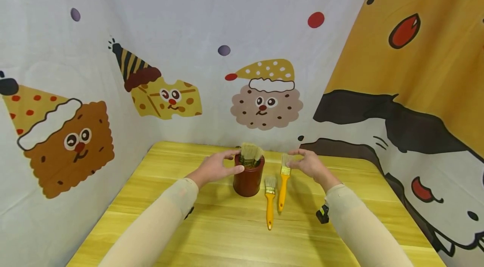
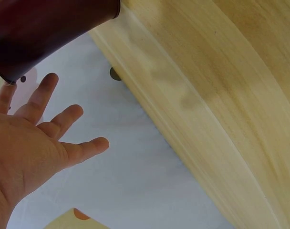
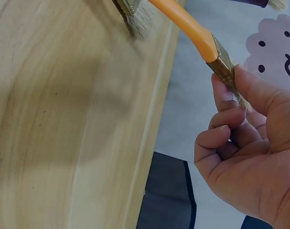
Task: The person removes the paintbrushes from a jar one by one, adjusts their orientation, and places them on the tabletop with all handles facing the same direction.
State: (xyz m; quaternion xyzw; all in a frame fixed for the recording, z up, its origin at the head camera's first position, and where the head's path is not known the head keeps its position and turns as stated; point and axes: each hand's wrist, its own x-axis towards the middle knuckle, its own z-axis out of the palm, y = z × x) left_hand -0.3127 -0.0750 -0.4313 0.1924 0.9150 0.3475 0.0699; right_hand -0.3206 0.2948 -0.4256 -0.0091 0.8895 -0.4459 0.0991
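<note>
A dark red-brown cylindrical cup (image 1: 247, 184) stands upright, with bristle ends of paintbrushes (image 1: 251, 153) rising above its rim. Beside the rim is my left hand (image 1: 216, 168), thumb in front and fingers behind. The left wrist view shows its fingers spread and straight, fingertips close to the cup (image 2: 49, 33). My right hand (image 1: 311, 163) pinches a yellow-handled paintbrush (image 1: 282, 189) at the bristle end between thumb and fingers, its handle pointing toward me. Left of that lies another yellow-handled paintbrush (image 1: 269, 208), bristles toward the far edge.
All this is on a wood-grain table (image 1: 227, 237) with rounded far corners. Right behind it hangs a white cloth (image 1: 196, 15) printed with cartoon food figures. To the right, a yellow, black and white printed part (image 1: 351, 69) runs along the table's side.
</note>
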